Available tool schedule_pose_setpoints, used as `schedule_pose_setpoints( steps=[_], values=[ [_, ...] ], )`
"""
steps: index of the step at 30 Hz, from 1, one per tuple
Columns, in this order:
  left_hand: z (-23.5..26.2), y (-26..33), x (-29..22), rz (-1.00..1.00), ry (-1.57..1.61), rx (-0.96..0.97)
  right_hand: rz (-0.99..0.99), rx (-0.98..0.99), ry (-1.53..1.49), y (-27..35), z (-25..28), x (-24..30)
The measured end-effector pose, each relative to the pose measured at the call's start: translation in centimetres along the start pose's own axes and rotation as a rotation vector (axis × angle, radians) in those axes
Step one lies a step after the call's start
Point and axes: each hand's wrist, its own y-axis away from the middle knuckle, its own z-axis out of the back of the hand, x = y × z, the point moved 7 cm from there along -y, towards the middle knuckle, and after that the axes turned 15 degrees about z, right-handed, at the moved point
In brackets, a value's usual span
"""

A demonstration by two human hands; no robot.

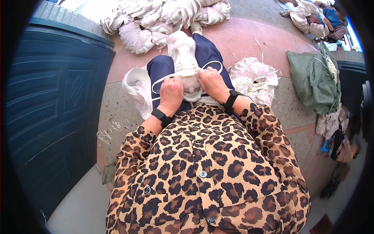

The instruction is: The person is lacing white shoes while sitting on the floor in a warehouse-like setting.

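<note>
A pale pink and white shoe upper (182, 48) lies lengthwise between my knees, its laced part toward me. My left hand (171, 93) is closed at the left of the lacing, pinching a white shoelace (157, 82) that loops out to the left. On the other side my right hand (212, 82) also has its fingers closed on the lace, with another loop curving up beside it. The fingertips of both hands are partly hidden by the hands themselves. Left of my leg rests a second white upper (138, 89), its opening facing up.
Many bundled uppers (156, 19) are heaped on the floor ahead. Right of my knee sits a smaller pile of uppers and laces (255, 80). A green sack (313, 84) stands farther right. Blue doors (58, 82) are at left; other people (327, 23) sit at the far right.
</note>
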Motion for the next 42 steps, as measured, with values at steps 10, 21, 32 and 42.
schedule_pose_setpoints(
  steps=[10,21,32,42],
  values=[
    [-0.7,0.0,-2.8,-0.281,-0.358,-0.036,0.151,0.330,0.270,-1.4,-1.8,0.9],
    [3.3,-3.6,-2.0,-0.110,0.495,0.006,0.021,-0.459,-0.368,-2.7,4.9,-0.6],
    [6.0,-7.3,6.7,0.350,0.612,-0.072,-0.107,-0.477,-0.349,-4.5,5.1,-4.4],
    [2.2,7.5,13.0,0.607,0.115,0.140,-0.341,-0.276,-0.323,2.5,2.8,-7.7]
  ],
)
